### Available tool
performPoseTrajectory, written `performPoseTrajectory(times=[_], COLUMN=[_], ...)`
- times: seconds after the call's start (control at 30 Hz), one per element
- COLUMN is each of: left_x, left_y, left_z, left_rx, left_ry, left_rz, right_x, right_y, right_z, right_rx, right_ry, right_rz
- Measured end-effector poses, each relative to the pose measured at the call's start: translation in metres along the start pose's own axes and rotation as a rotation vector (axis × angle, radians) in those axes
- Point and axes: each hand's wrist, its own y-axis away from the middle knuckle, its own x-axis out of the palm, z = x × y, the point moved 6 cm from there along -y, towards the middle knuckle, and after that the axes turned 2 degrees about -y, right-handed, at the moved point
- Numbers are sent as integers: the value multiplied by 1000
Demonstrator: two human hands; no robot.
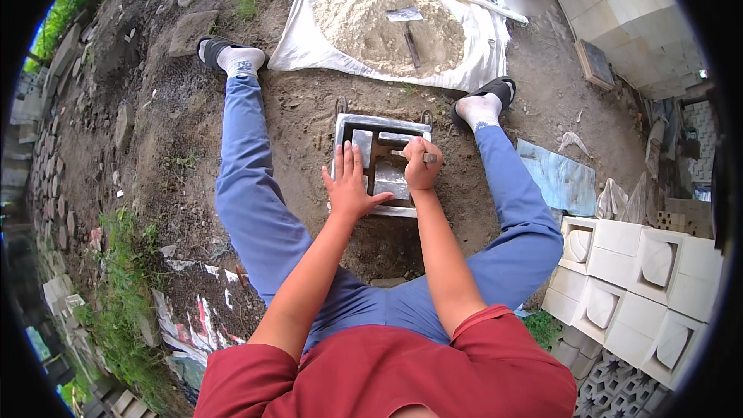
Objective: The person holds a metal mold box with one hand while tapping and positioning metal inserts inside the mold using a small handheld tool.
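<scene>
Pressing flat with the spread-open left hand (350,186) on the near edge of the metal mould (381,162) between the legs, right hand (422,164) fisted around a small tool (412,155), best worked evenly into the inner corners.

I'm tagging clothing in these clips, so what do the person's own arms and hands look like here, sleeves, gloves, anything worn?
Both arms are bare from the short red sleeves of a T-shirt down to the fingers. The left hand and right hand wear no gloves, and no watch, band or ring shows on either wrist or hand in this view.
</scene>
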Motion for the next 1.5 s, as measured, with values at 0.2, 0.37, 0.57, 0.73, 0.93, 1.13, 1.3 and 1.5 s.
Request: performPoseTrajectory(times=[0.2, 0.37, 0.57, 0.73, 0.93, 1.13, 1.3, 1.5], left_x=[3, -1, -2, -2, 1, 4, 3, 3], left_y=[3, 2, 1, 1, 4, -2, 0, 1], left_z=[1, 1, -5, 1, 4, -5, 2, 2], left_rx=[-22, -9, -14, -25, -33, -27, -39, -27], left_ry=[8, 16, 23, 11, 14, -6, 58, 48], left_rz=[40, 18, 36, 42, 57, 78, 50, 47], right_x=[-5, -3, 7, 2, 15, 18, 6, -10], right_y=[3, 8, 1, -7, 1, 15, -2, 5], right_z=[42, 54, -10, 16, 69, -14, 31, 88], right_rx=[53, -107, -10, 69, -36, 46, 133, -1], right_ry=[-314, -131, -164, -354, -191, -193, -325, -438], right_rz=[-69, -30, -2, -69, 31, 73, -35, -62])
